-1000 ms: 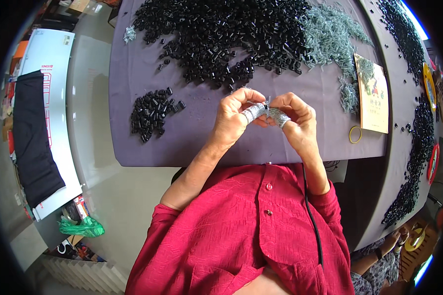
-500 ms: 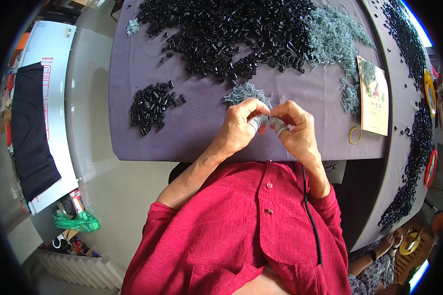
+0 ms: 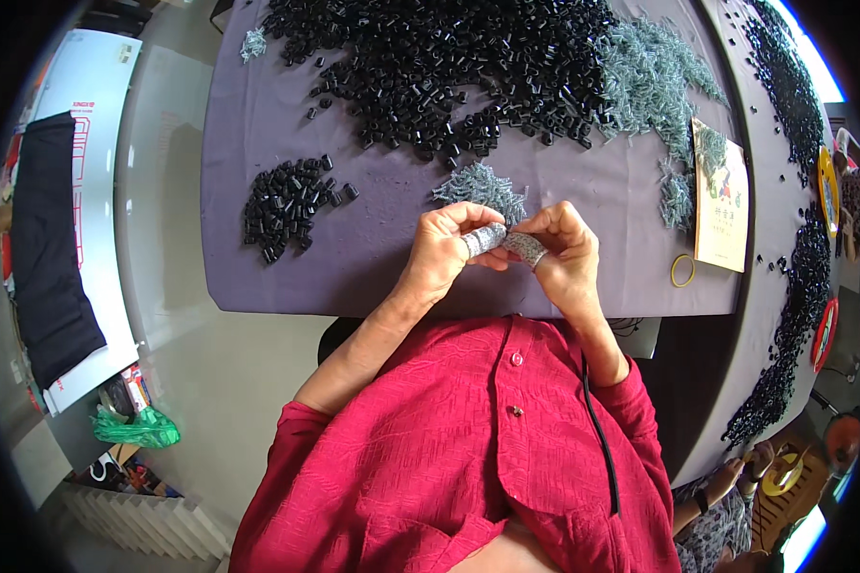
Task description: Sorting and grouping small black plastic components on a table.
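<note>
My left hand (image 3: 441, 250) and my right hand (image 3: 566, 256) meet over the near edge of the table, both closed in a pinch with their tips touching. Grey speckled wraps cover a finger or thumb on each. Whatever they hold between them is hidden or too small to make out. Just beyond lies a small heap of thin silvery screw-like pins (image 3: 478, 185). To the left sits a small pile of short black cylindrical pieces (image 3: 287, 208), apart from my hands.
Behind spreads a big heap of black pieces (image 3: 430, 72), with a larger pin heap (image 3: 645, 81) at its right. A booklet (image 3: 721, 205) and a yellow ring (image 3: 682, 270) lie at the right. A second table (image 3: 736, 382) bears more black pieces. Another person's hand (image 3: 726, 477) shows lower right.
My left hand has shifted slightly left and turned, so its wrapped finger lies more level. The fingertips of both hands stay together. The whole view has moved slightly.
</note>
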Demonstrator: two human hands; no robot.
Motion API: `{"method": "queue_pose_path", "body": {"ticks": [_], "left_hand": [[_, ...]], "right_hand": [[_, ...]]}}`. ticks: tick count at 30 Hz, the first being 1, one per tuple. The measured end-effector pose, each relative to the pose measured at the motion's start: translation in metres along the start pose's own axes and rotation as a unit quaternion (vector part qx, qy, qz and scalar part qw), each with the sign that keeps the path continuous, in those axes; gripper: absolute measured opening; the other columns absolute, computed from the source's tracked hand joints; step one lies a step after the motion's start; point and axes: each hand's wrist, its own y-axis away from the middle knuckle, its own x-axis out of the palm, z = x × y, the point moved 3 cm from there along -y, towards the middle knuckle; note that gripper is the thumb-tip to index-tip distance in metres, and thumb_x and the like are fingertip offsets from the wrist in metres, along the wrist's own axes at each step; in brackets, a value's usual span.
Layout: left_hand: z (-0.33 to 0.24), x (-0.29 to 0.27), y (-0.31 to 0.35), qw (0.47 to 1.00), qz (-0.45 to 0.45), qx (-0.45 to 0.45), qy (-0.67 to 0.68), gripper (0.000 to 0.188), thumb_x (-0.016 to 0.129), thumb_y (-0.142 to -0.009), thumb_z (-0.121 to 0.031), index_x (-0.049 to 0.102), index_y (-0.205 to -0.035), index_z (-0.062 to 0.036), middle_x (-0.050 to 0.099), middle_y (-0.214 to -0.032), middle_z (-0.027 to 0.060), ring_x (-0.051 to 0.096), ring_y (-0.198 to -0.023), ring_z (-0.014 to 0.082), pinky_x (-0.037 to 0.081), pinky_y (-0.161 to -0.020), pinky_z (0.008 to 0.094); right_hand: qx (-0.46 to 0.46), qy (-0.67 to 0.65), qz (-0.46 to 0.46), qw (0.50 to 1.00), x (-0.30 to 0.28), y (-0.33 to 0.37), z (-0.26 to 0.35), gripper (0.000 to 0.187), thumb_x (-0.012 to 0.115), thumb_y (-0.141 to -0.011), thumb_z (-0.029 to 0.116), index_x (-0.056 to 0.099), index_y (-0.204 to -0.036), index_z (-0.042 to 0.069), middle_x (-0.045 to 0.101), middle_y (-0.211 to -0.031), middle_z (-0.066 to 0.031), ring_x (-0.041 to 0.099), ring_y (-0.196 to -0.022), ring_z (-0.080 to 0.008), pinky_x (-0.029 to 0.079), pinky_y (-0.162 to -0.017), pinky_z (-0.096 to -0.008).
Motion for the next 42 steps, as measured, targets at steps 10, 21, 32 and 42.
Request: {"method": "queue_pose_path", "body": {"ticks": [10, 21, 32, 42], "left_hand": [[-0.003, 0.000, -0.006, 0.999, 0.042, 0.023, -0.020, 0.008, 0.060, -0.088, -0.003, 0.062, -0.095, 0.0013, 0.065, -0.079, 0.0089, 0.065, -0.059, 0.0146, 0.057, -0.051, 0.0278], [-0.016, -0.007, -0.019, 0.998, -0.027, 0.041, 0.031, 0.011, 0.057, -0.089, 0.000, 0.062, -0.099, 0.0018, 0.066, -0.080, 0.0106, 0.066, -0.065, 0.0160, 0.059, -0.060, 0.0294], [-0.016, -0.006, -0.016, 0.996, -0.036, 0.055, 0.052, 0.014, 0.056, -0.089, 0.001, 0.062, -0.102, 0.0022, 0.067, -0.085, 0.0122, 0.067, -0.069, 0.0167, 0.060, -0.061, 0.0296], [-0.015, 0.004, -0.016, 0.997, -0.035, 0.066, 0.034, 0.013, 0.058, -0.088, 0.001, 0.063, -0.100, 0.0009, 0.066, -0.081, 0.0101, 0.066, -0.065, 0.0141, 0.058, -0.056, 0.0274]], "right_hand": [[-0.029, 0.051, 0.005, 0.998, -0.004, -0.008, 0.006, 0.017, 0.065, -0.077, -0.012, 0.058, -0.086, 0.000, 0.067, -0.082, -0.0067, 0.064, -0.077, -0.0113, 0.052, -0.071, -0.0246], [-0.187, 0.459, -0.033, 0.868, -0.039, -0.092, 0.032, 0.016, 0.065, -0.075, 0.001, 0.065, -0.091, 0.003, 0.061, -0.080, -0.0126, 0.063, -0.074, -0.0287, 0.050, -0.065, -0.0359], [-0.189, 0.618, -0.004, 0.763, -0.024, -0.098, 0.014, 0.024, 0.055, -0.071, -0.006, 0.058, -0.095, -0.003, 0.054, -0.090, -0.0200, 0.060, -0.081, -0.0374, 0.051, -0.071, -0.0432], [-0.229, 0.472, -0.027, 0.851, -0.036, -0.073, 0.015, 0.030, 0.053, -0.070, -0.011, 0.058, -0.099, -0.003, 0.055, -0.095, -0.0200, 0.057, -0.087, -0.0402, 0.048, -0.077, -0.0436]]}}
